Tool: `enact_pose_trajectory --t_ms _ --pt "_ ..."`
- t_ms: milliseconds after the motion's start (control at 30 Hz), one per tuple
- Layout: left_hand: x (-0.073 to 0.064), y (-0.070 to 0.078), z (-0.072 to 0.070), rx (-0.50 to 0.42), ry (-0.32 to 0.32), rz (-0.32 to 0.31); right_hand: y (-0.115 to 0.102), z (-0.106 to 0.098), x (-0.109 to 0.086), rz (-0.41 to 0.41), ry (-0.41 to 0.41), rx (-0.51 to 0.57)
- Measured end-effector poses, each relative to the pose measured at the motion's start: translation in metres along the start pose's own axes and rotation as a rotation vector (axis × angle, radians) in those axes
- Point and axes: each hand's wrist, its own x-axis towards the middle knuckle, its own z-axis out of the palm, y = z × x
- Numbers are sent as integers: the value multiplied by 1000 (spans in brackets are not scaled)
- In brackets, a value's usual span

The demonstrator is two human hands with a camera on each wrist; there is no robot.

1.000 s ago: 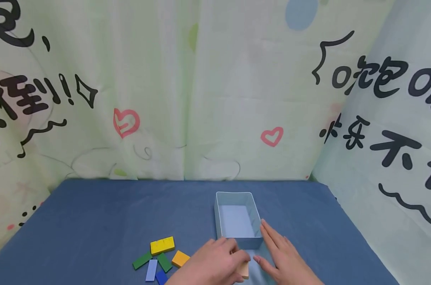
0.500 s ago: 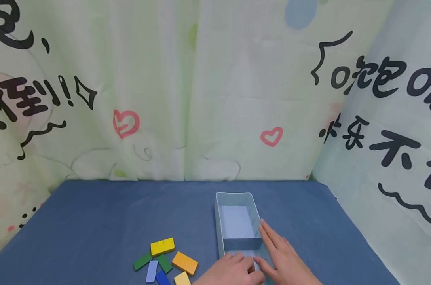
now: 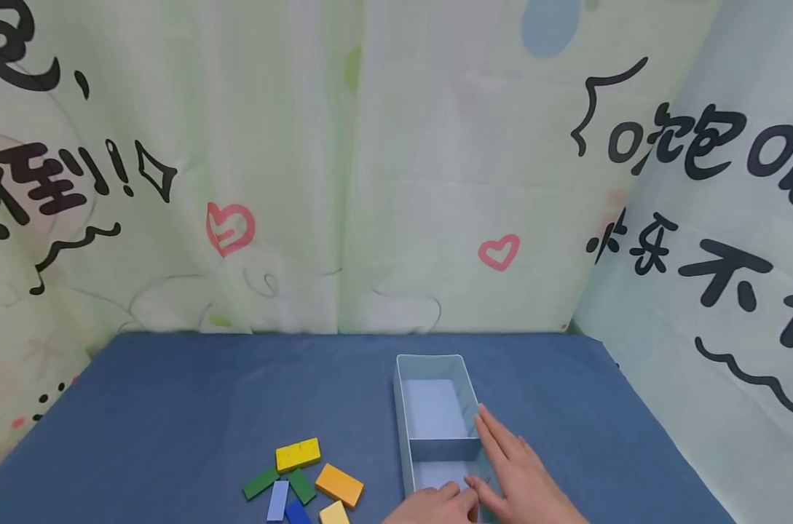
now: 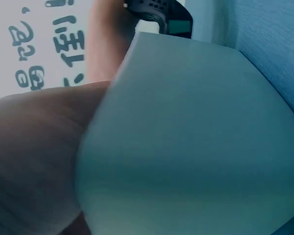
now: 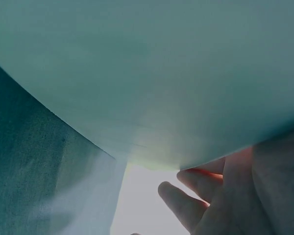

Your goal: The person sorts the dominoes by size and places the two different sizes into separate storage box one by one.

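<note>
A pale blue box (image 3: 403,437) with a divider across it stands on the blue cloth. My left hand (image 3: 432,507) is over its near compartment, fingers curled; I cannot tell whether a block is between them, as the fingertips are hidden. My right hand (image 3: 523,477) rests along the right rim with its fingers extended, thumb close to the left hand. In the left wrist view the box wall (image 4: 191,122) fills most of the frame beside the left hand (image 4: 34,156). The right wrist view has the right fingers (image 5: 186,203) against the box's outer side.
Left of the box lie loose blocks: yellow (image 3: 298,455), orange (image 3: 339,485), pale yellow (image 3: 333,513), light blue (image 3: 277,501), dark blue (image 3: 297,512) and two green, one left (image 3: 261,484) and one right (image 3: 301,486). A printed curtain (image 3: 396,182) hangs behind the table.
My left hand, which pinched a beige block one second ago, has moved right and nearer the front, uncovering the orange and pale yellow blocks. The beige block is out of sight. My right hand stays put.
</note>
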Motion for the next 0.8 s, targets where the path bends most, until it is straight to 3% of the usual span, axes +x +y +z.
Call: enact_pose_trajectory --t_ms 167,467,700,800 --pt "4 -3 0 139 -58 45 -2 -1 0 6 9 15" --pt "14 -1 6 161 -80 -64 -1 2 0 -2 21 -33" --pt "6 6 20 306 133 -125 0 4 -2 12 -9 -3" --pt "8 6 20 304 99 -148 -1 4 -2 32 -26 1"
